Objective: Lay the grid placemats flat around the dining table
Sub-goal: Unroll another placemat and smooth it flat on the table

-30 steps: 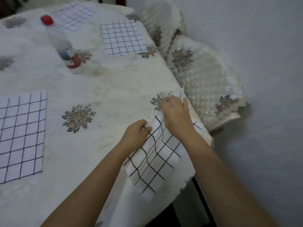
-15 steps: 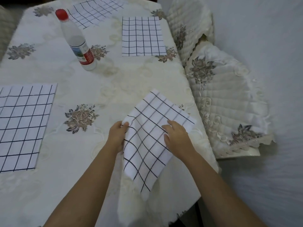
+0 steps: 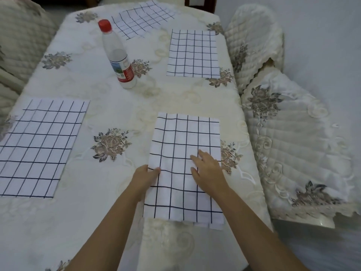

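We see three grid placemats flat on the bench [image 3: 117,106]: left mat [image 3: 39,147], far-right mat [image 3: 193,53] and far-end mat [image 3: 142,18]. The near mat [image 3: 183,133] lies at the near right. Our right hand [image 3: 208,173] presses it with straight fingers and our left hand [image 3: 145,178] pinches its left edge. Only smoothing seems left. The frame cuts off the left mat.

Cream quilted chairs [image 3: 297,145], pale floor [image 3: 328,45]
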`<state>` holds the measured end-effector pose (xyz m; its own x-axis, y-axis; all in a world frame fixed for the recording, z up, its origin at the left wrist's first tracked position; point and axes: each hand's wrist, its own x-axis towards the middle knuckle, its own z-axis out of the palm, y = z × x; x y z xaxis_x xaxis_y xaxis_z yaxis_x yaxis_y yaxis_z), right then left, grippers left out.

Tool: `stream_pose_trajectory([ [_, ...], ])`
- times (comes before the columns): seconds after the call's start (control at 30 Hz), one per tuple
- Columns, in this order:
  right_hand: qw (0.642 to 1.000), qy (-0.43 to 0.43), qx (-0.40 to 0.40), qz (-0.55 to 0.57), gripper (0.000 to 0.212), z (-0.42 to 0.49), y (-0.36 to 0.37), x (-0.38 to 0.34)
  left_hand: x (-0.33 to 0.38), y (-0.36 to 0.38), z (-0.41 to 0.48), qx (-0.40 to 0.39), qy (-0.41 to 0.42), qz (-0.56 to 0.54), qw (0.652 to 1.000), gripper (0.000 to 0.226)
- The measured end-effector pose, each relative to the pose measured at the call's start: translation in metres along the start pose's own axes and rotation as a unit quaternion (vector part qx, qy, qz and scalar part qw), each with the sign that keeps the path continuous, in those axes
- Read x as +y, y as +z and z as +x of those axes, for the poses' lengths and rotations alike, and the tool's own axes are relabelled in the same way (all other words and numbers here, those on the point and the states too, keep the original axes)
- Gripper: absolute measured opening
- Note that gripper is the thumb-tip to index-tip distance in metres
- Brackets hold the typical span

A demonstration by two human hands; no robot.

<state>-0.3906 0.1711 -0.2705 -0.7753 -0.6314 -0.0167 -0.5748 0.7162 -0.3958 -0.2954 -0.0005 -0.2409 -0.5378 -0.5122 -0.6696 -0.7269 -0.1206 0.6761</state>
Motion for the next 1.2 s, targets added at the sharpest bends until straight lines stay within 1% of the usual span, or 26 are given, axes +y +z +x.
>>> stream_pose_trajectory([
  [0.07,1.0,-0.003,-0.007,-0.03,0.039,-0.001,0.003,-0.002,-0.001,-0.005,-0.004,-0.014,-0.008,0.012,1.0,0.011],
  [0.17,0.998,-0.004,0.005,-0.058,0.042,-0.006,0.007,-0.009,-0.008,-0.006,-0.007,0.014,0.01,0.061,0.998,0.011],
  [0.2,0.998,-0.006,0.01,-0.065,0.044,-0.007,0.009,-0.012,-0.011,-0.006,-0.007,0.008,0.006,0.051,0.999,0.014],
  [0.3,0.997,-0.013,0.006,-0.07,0.049,-0.007,0.015,-0.026,-0.016,-0.002,-0.013,-0.043,-0.019,0.002,0.999,0.015],
  [0.37,0.998,-0.019,-0.004,-0.063,0.05,-0.007,0.019,-0.037,-0.02,-0.004,-0.013,-0.039,-0.003,0.055,0.998,0.02],
  [0.47,0.998,-0.029,-0.013,-0.061,0.049,-0.008,0.025,-0.049,-0.028,-0.015,-0.011,-0.003,0.031,0.196,0.98,0.034],
  [0.63,0.996,-0.044,-0.014,-0.072,0.05,-0.014,0.036,-0.053,-0.034,-0.03,-0.015,-0.022,0.044,0.307,0.951,0.028],
  [0.77,0.996,-0.046,-0.014,-0.075,0.051,-0.022,0.043,-0.058,-0.039,-0.029,-0.025,0.042,0.071,0.363,0.928,0.024],
  [0.97,0.996,-0.046,-0.019,-0.076,0.055,-0.032,0.048,-0.068,-0.051,-0.025,-0.025,0.072,0.162,0.365,0.914,0.01],
  [1.03,0.996,-0.049,-0.019,-0.072,0.055,-0.035,0.05,-0.069,-0.051,-0.024,-0.026,0.094,0.168,0.4,0.896,0.013],
  [1.07,0.996,-0.05,-0.017,-0.069,0.055,-0.035,0.051,-0.069,-0.05,-0.023,-0.028,0.127,0.177,0.426,0.878,0.015],
  [1.1,0.997,-0.049,-0.015,-0.066,0.055,-0.036,0.052,-0.069,-0.051,-0.021,-0.028,0.175,0.201,0.455,0.849,0.017],
  [1.13,0.997,-0.046,-0.011,-0.064,0.054,-0.036,0.053,-0.069,-0.054,-0.018,-0.028,0.222,0.233,0.475,0.819,0.021],
  [1.17,0.997,-0.044,-0.006,-0.062,0.053,-0.037,0.054,-0.07,-0.055,-0.013,-0.028,0.254,0.283,0.47,0.797,0.026],
  [1.2,0.997,-0.044,0.001,-0.058,0.052,-0.038,0.055,-0.071,-0.057,-0.007,-0.028,0.255,0.34,0.45,0.785,0.03],
])
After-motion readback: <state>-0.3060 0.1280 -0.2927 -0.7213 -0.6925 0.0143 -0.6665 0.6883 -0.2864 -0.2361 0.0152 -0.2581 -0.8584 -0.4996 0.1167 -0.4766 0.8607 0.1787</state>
